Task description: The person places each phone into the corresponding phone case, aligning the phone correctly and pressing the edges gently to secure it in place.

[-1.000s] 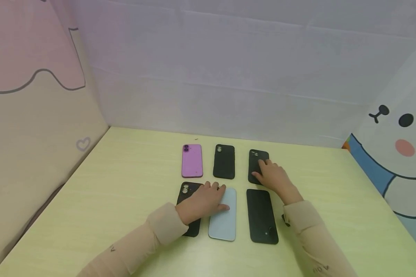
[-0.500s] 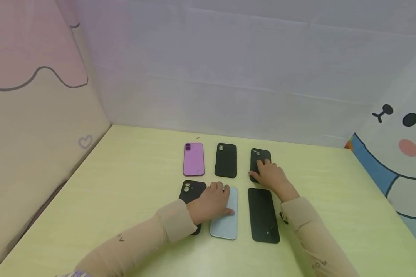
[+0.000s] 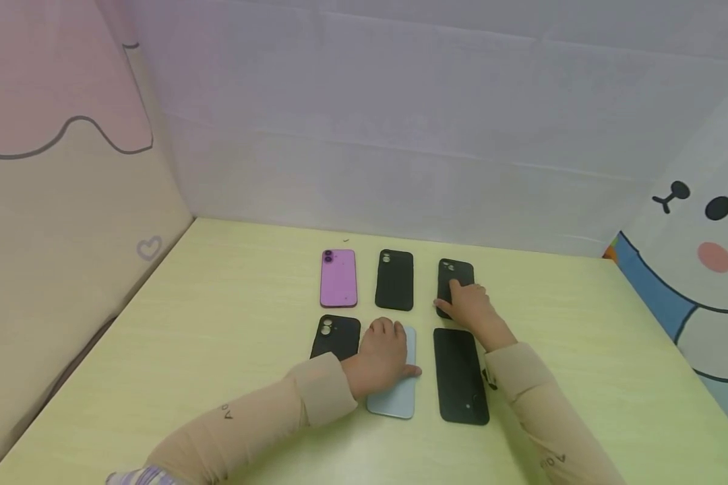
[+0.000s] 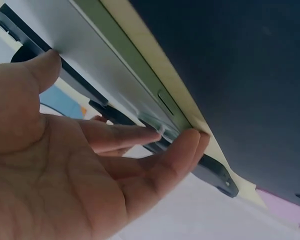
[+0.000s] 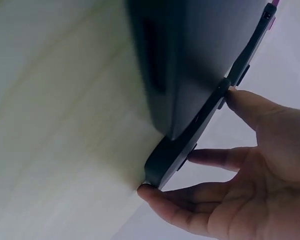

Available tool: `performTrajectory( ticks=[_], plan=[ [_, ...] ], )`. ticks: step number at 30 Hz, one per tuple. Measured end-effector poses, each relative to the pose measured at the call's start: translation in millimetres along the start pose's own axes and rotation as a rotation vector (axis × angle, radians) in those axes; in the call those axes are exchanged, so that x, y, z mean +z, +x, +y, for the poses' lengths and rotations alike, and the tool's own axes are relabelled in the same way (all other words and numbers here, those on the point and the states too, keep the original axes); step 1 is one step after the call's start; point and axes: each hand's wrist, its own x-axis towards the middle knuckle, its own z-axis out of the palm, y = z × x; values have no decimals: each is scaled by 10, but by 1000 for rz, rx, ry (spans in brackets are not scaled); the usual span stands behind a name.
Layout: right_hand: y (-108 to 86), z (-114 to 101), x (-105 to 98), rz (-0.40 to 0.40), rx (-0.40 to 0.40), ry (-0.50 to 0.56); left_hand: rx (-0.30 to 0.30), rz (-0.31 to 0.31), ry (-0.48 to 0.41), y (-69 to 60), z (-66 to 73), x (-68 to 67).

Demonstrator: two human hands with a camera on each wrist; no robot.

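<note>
My left hand [image 3: 381, 353] lies across the light blue phone [image 3: 394, 404] in the front row. In the left wrist view, its fingertips [image 4: 187, 142] are at one edge of that phone, while its thumb [image 4: 42, 70] is at the opposite side. My right hand [image 3: 474, 310] is at the black phone [image 3: 446, 273] at the back right. There, the right wrist view shows the thumb [image 5: 247, 105] on one edge and a bent finger [image 5: 160, 200] on the other end, gripping it. Both phones appear to lie on the table.
A purple phone [image 3: 338, 283] and a black ribbed phone case [image 3: 394, 283] complete the back row. In front, a black phone [image 3: 340, 333] lies partly under my left forearm, and a plain black phone [image 3: 461, 377] lies at the right. Cloth walls [image 3: 400, 114] enclose the yellow table [image 3: 249, 289].
My left hand has shifted right across the light blue phone, and its thumb now reaches past the right edge. The right hand stays at the black phone, its visible fingers slightly more bent.
</note>
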Motion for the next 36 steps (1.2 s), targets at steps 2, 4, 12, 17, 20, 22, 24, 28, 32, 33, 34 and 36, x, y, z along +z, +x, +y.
performTrajectory(
  ticks=[2, 4, 12, 17, 20, 22, 24, 28, 32, 33, 34, 36],
  plan=[
    [-3, -16, -8, -2, 11, 0, -8, -14, 22, 5, 21, -3],
    [-6, -24, -14, -7, 25, 10, -21, -24, 41, 8, 37, -21],
    [-39, -42, -28, 24, 45, 34, -105, -42, -26, 48, 69, -45],
    [-55, -51, -9, 57, 68, 29, -148, -43, -77, 70, 73, -24],
    [-59, -54, 3, 74, 92, 41, -163, -39, -111, 73, 73, -16],
    [-54, -56, 11, 68, 112, 63, -167, -34, -135, 71, 73, -15],
    [-45, -58, 18, 56, 127, 91, -169, -26, -154, 65, 74, -16],
    [-29, -55, 23, 26, 159, 161, -160, -4, -168, 54, 70, -24],
    [-33, -47, 21, 30, 172, 203, -159, -3, -213, 61, 60, -26],
    [-37, -45, 19, 37, 170, 206, -161, -8, -227, 63, 56, -30],
    [-41, -39, 18, 46, 166, 209, -162, -13, -242, 65, 52, -31],
    [-47, -28, 17, 65, 159, 211, -163, -21, -265, 67, 44, -35]
  ],
)
